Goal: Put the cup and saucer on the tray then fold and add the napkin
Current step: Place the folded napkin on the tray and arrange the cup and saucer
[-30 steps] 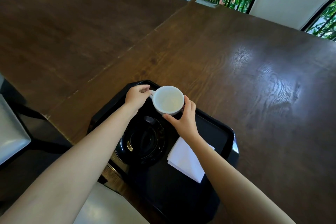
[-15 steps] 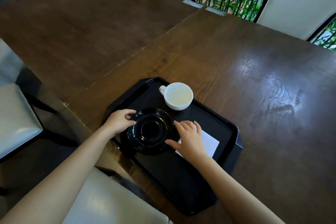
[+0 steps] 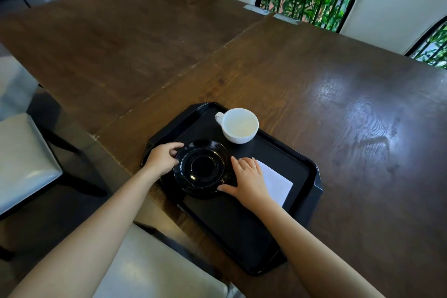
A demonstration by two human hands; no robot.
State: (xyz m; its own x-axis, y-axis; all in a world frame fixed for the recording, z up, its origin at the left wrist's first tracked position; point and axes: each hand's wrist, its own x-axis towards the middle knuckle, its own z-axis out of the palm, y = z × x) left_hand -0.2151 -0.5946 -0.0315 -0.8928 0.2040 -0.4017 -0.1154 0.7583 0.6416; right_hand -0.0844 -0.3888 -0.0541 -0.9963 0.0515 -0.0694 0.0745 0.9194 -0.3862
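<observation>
A black tray (image 3: 307, 203) lies at the near edge of the wooden table. On it sits a black saucer (image 3: 203, 168), held at both sides. My left hand (image 3: 162, 158) grips the saucer's left rim. My right hand (image 3: 248, 180) holds the right rim with its thumb and fingers spread. An empty white cup (image 3: 239, 125) stands upright at the tray's far corner, its handle pointing left. A folded white napkin (image 3: 277, 182) lies flat on the tray to the right of the saucer, partly under my right hand.
The dark wooden table (image 3: 314, 84) stretches away beyond the tray. White cushioned chairs stand at the left (image 3: 24, 159) and just below me (image 3: 154, 271). White high-backed chairs and green plants line the far side.
The cup was in both hands above the tray, then was set down at the tray's far corner. Both hands moved back to the saucer's rims and now hold it.
</observation>
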